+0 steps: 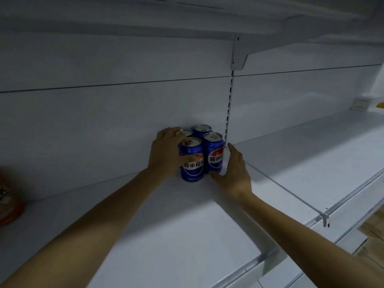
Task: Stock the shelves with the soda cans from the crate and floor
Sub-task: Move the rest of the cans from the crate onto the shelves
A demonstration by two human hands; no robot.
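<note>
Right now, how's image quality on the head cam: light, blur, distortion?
Head view: dim and bluish, brighter toward the right end of the shelf; straight shelf edges bow from the wide-angle lens; the orange package at the left edge is blurred; labels on the cans stay legible between the left hand and right hand.

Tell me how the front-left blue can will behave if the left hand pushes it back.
The front-left can stands upright on the smooth shelf, so it likely slides. Pushed near its top by the left hand, it might tip. Neighbouring cans probably stop it.

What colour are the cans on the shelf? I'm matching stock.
Blue, with a red, white and blue round logo; the soda cans show in the head view.
</note>
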